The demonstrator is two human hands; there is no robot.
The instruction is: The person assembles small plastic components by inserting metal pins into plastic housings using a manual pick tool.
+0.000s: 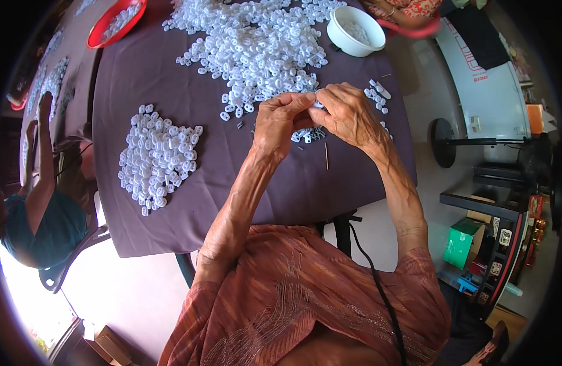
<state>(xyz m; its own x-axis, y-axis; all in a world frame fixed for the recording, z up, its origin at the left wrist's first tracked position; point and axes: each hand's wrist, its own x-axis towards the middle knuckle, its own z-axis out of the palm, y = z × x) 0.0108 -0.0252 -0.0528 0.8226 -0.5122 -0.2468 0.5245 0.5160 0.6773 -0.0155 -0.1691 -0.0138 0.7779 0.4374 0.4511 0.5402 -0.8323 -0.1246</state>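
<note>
Over the dark tablecloth [281, 189] my left hand [276, 122] and my right hand [349, 113] meet, their fingertips pinched together. Between them shows a bit of a small white plastic piece [318, 105], mostly hidden by the fingers. It resembles the oval two-holed white pieces heaped [262, 55] just beyond my hands. Partly under the fingers lies a small pile of grey metal bits [311, 134], with a thin wooden stick [326, 156] on the near side. A separate pile of white pieces [156, 158] spreads to the left of my left forearm.
A white bowl [356, 32] of pieces stands at the far right, a red basin [116, 23] at the far left. More white pieces [377, 96] lie right of my right hand. A co-worker in a teal top [46, 222] sits left; another person's patterned sleeve [409, 9] shows far right.
</note>
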